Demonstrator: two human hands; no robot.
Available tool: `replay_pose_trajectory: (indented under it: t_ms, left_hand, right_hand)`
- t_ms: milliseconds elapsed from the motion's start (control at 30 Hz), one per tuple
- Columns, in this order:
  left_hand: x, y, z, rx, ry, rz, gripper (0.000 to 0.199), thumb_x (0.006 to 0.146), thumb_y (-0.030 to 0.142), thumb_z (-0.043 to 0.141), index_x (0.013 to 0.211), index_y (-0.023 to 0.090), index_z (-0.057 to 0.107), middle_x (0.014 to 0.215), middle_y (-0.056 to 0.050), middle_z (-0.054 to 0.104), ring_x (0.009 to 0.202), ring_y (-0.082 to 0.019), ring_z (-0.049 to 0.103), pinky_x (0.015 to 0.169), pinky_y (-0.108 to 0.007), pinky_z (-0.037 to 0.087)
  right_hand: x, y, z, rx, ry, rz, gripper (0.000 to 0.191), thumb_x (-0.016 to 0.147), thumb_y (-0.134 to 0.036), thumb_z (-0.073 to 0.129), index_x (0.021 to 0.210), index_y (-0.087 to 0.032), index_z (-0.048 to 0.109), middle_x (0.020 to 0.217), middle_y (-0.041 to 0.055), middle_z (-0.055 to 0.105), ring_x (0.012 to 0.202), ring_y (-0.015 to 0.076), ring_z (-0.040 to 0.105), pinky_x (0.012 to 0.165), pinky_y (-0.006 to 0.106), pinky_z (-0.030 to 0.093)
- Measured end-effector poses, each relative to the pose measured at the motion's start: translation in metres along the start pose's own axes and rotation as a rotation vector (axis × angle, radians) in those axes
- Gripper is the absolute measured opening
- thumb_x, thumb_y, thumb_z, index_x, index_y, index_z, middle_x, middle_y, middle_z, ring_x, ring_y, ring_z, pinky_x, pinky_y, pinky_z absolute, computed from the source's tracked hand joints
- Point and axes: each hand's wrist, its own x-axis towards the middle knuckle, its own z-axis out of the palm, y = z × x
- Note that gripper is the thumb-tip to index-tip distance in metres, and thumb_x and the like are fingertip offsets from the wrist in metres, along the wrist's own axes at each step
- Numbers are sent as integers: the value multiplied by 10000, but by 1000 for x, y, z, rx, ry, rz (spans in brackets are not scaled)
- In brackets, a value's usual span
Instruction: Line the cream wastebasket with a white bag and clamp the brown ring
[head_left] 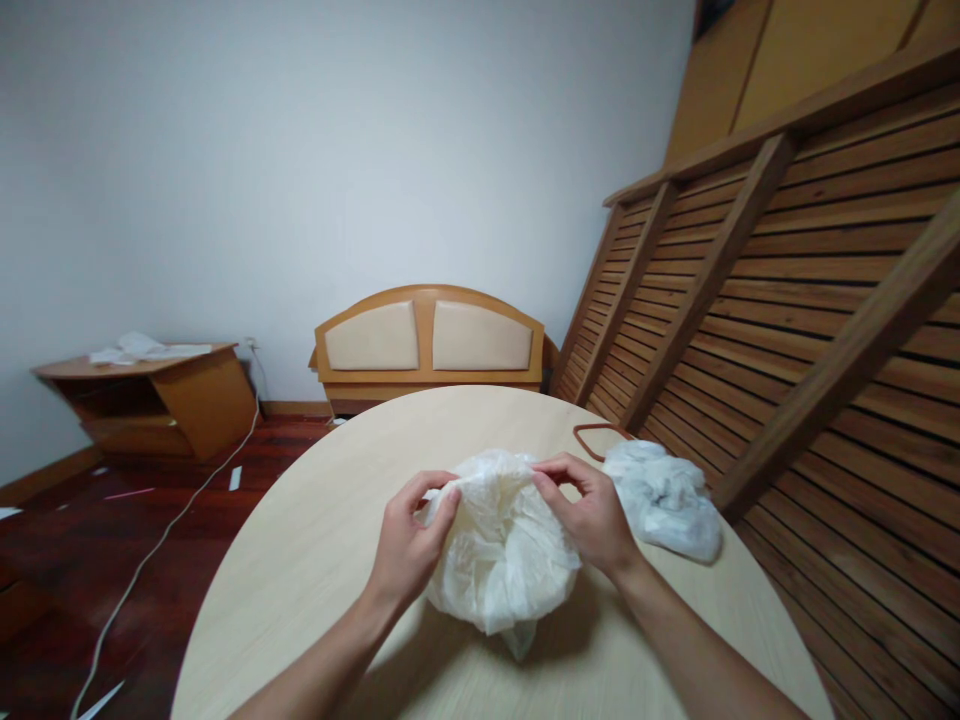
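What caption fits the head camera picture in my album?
The left hand and right hand pinch a white plastic bag at a round table; another bag lies nearby.

- round, pale table point(300, 570); a white plastic bag point(510, 590) sits open at its near middle; a crumpled plastic bundle point(664, 500) lies toward its right edge, an orange-brown loop point(600, 426) just behind
- dark red floor point(247, 530); a pale cable point(180, 516) winds across it; a white slip point(235, 478) and a thin pink stick point(129, 493) lie nearby
- low wooden cabinet point(206, 400); rumpled white sheets point(146, 349) on top
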Motion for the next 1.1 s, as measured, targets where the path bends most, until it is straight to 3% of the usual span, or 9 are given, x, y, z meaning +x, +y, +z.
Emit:
replay_pose_trajectory:
  t_ms: [233,567,633,767,867,967,1100]
  left_hand:
    - [0,-1,-1,-8,41,2,305,893,471,619,866,179,706,945,-71,751,897,-221,681,795,-310,513]
    - [5,-10,-3,-26,96,-21,349,892,503,603,875,166,695,904,-69,738,819,-210,674,724,-304,526]
    - [6,-10,-3,-13,104,-12,345,896,500,596,874,169,693,904,-69,737,818,-210,673,722,-304,524]
    - [4,-8,-1,49,85,37,300,906,465,594,872,184,693,917,-60,738,871,-213,677,759,-308,509]
    - [-1,-4,0,88,42,88,253,912,427,592,886,195,689,934,-52,737,907,-211,679,777,-304,502]
    - [-5,-2,1,103,18,125,225,917,408,593,892,202,682,942,-46,734,908,-202,678,782,-298,502]
    - [-6,-2,1,121,29,130,214,916,402,594,886,209,681,951,-44,741,921,-203,682,781,-298,497]
  right_hand:
    - [0,-2,-1,-70,44,-125,207,912,-302,650,729,-208,644,735,15,684,711,172,654,702,286,515]
    - [3,14,-9,-130,-82,-20,212,927,-348,612,790,-197,669,763,25,711,737,186,677,709,287,532]
    - [3,16,-10,-149,-57,-47,181,918,-323,604,798,-198,658,758,22,697,732,183,668,706,290,536]
    - [2,9,-11,-161,52,-186,168,897,-281,609,1029,-203,676,949,56,722,874,203,680,781,324,557]
    - [1,-1,-7,-174,-20,-282,254,896,-247,635,1144,-232,687,1119,74,724,1046,223,672,906,365,547]
    - [1,-7,-3,-163,-78,-298,159,904,-217,663,1044,-244,731,1003,47,760,967,201,698,888,348,554]
    - [3,-5,-2,-118,-34,-269,44,887,-220,714,888,-234,756,835,26,760,801,178,703,758,304,565]
